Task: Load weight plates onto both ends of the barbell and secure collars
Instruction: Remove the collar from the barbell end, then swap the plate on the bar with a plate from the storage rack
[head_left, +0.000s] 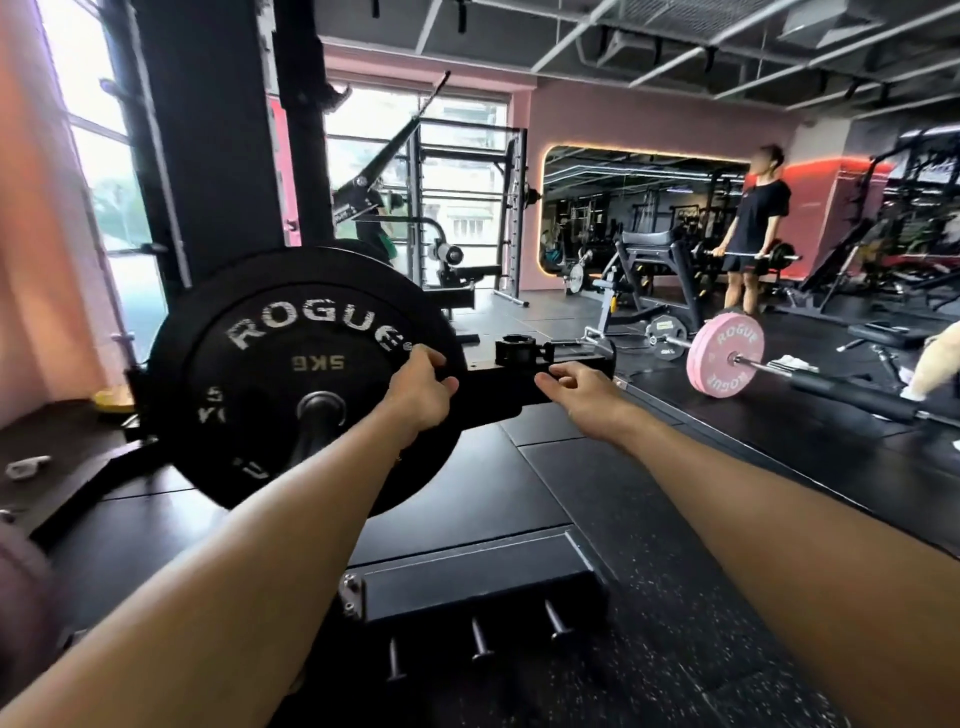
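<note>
We see the black plate (306, 374) seated on the barbell sleeve (321, 410), face toward us, with our left hand (418, 387) gripping its right rim. The collar (519, 351) sits on the rack's base beam (519, 387), just right of the plate and just beyond our right hand (574, 389), whose fingers hang loosely curled and hold nothing. So the right hand is the nearer one — we judge a short reach forward takes the collar, which must then travel left to the sleeve, whose long axis points out at us.
</note>
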